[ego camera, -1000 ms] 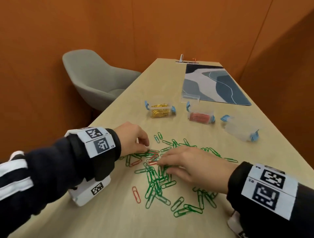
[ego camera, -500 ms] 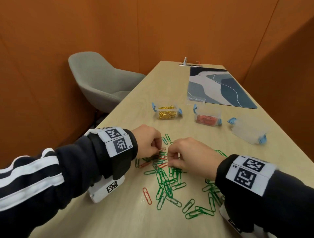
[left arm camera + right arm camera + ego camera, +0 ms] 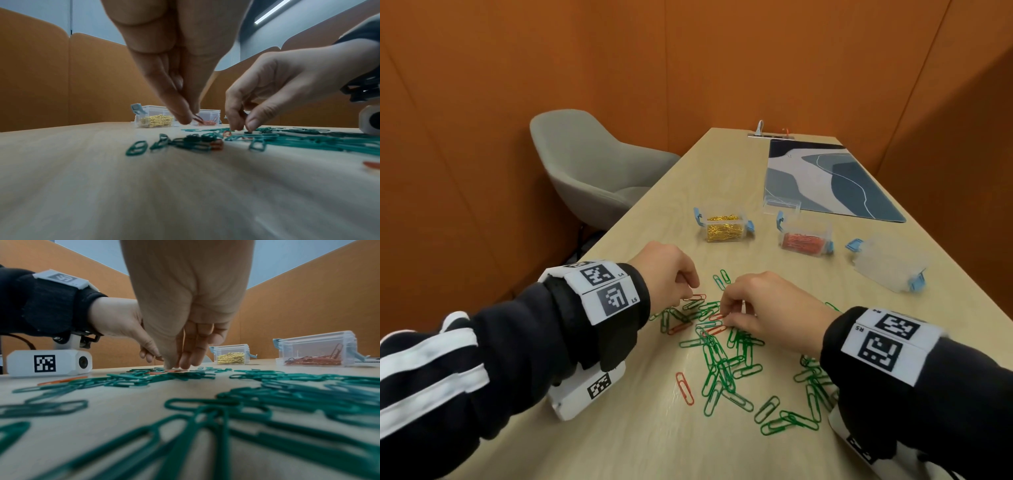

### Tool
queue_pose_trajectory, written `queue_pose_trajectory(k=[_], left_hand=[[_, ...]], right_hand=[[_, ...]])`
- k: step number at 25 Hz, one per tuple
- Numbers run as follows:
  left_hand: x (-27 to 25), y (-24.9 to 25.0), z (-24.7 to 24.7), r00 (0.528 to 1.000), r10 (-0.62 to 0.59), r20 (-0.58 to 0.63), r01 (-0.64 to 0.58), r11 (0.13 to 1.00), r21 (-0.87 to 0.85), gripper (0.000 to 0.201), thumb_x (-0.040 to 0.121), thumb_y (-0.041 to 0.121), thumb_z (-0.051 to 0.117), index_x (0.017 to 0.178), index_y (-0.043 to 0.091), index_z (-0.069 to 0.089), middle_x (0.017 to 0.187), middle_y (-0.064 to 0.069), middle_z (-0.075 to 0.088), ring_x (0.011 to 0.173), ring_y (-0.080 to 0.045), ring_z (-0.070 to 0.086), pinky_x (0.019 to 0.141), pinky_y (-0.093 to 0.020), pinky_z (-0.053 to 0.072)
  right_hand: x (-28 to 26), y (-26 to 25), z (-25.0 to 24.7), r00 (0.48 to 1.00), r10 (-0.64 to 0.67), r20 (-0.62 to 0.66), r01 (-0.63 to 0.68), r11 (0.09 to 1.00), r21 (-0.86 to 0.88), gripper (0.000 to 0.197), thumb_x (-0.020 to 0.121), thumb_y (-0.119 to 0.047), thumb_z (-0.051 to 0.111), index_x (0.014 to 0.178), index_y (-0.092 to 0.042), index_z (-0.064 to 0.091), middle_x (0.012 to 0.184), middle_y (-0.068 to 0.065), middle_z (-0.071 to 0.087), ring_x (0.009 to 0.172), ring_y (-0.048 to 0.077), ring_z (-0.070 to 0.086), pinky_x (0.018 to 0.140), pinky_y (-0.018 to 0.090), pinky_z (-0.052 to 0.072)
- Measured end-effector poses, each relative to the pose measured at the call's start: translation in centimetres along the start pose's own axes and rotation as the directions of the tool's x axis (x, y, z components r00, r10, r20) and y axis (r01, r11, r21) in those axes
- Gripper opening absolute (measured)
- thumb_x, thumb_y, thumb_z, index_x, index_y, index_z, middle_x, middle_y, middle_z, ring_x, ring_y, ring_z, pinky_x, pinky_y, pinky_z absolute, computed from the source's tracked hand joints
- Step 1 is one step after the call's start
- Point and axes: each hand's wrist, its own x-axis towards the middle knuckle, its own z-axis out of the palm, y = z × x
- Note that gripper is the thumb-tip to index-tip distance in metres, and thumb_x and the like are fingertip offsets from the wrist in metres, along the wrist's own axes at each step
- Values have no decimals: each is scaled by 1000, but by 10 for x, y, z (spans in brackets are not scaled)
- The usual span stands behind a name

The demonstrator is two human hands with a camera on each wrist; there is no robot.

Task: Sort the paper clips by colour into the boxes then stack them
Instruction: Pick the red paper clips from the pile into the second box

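Bare table [image 3: 654,442] lies near you, its left edge just beyond your left wrist, and open wood separates the green paper clips [image 3: 722,370] from the three boxes: gold box [image 3: 724,228], red box [image 3: 804,238], clear box [image 3: 890,262] (lying tilted, far right). Your left hand [image 3: 666,274] pinches a red clip [image 3: 198,121] off the table. Your right hand [image 3: 767,306], thumb and forefinger nearly together, touches down on the pile; whether it grips a clip, I cannot tell.
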Motion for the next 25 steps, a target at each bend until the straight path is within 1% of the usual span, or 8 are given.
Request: queue_pose_trajectory(k=[3, 8, 11, 15, 18, 21, 23, 25], left_hand=[[-5, -1, 2, 999, 6, 33, -9, 996, 87, 31, 95, 16, 37, 114, 19, 62, 106, -3, 53, 92, -13, 47, 82, -19, 34], [-10, -6, 4, 985, -59, 161, 47, 996, 78, 34, 100, 26, 32, 103, 7, 59, 96, -8, 58, 86, -19, 49, 76, -24, 37], [-11, -9, 5, 981, -57, 186, 38, 994, 104, 32, 98, 34, 40, 108, 11, 59, 93, 0, 59, 81, -14, 51, 76, -23, 39], [-18, -14, 0, 987, -49, 155, 45, 999, 25, 18, 92, 30, 55, 96, 16, 66, 65, 13, 54, 54, -2, 51, 71, -22, 48], [-23, -14, -1, 986, -40, 160, 32, 998, 55, 21, 86, 31, 64, 95, 15, 73, 64, 13, 59, 51, -1, 48, 61, -10, 45], [-22, -14, -2, 988, -28, 154, 15, 996, 85, 23, 82, 33, 67, 97, 17, 74, 86, 7, 68, 66, -3, 52, 61, -8, 41], [-22, -15, 0, 987, -22, 160, 6, 995, 98, 24, 81, 35, 68, 98, 18, 74, 86, 8, 64, 76, -5, 51, 64, -10, 39], [-20, -15, 1, 987, -11, 162, -5, 995, 98, 25, 80, 36, 69, 99, 19, 73, 84, 9, 60, 77, -5, 50, 64, -11, 38]], right_hand=[[3, -2, 0, 1000, -29, -5, 29, 1000, -8, 25, 91, -28, 56, 115, -23, 64, 111, -1, 61, 99, 16, 55, 88, 30, 46], [7, 1, 4, 999, 9, 44, -9, 1000, 10, 16, 89, -21, 59, 102, -18, 67, 106, 2, 62, 94, 19, 58, 86, 33, 49], [7, 2, 4, 999, 26, 44, -26, 1000, 8, 11, 91, -21, 58, 96, -15, 65, 105, 1, 60, 92, 17, 55, 84, 31, 48], [5, 1, 5, 997, 22, 73, -19, 999, -38, 16, 94, -22, 51, 99, -12, 63, 106, 2, 57, 93, 18, 55, 84, 29, 48], [4, 1, 3, 999, 7, 33, -5, 998, -58, 20, 95, -19, 44, 99, -12, 63, 104, 5, 61, 92, 20, 58, 82, 31, 50], [3, -1, 1, 999, -37, 14, 37, 999, 2, 19, 94, -19, 46, 98, -13, 64, 100, 3, 64, 81, 14, 56, 71, 21, 46], [2, -3, 1, 996, -75, 53, 74, 997, 24, 18, 93, -22, 50, 97, -14, 66, 95, 1, 66, 68, 6, 49, 59, 10, 36], [2, -3, 2, 992, -97, 78, 95, 995, 24, 17, 92, -22, 54, 96, -15, 68, 90, -3, 65, 60, 1, 45, 52, 6, 34]])
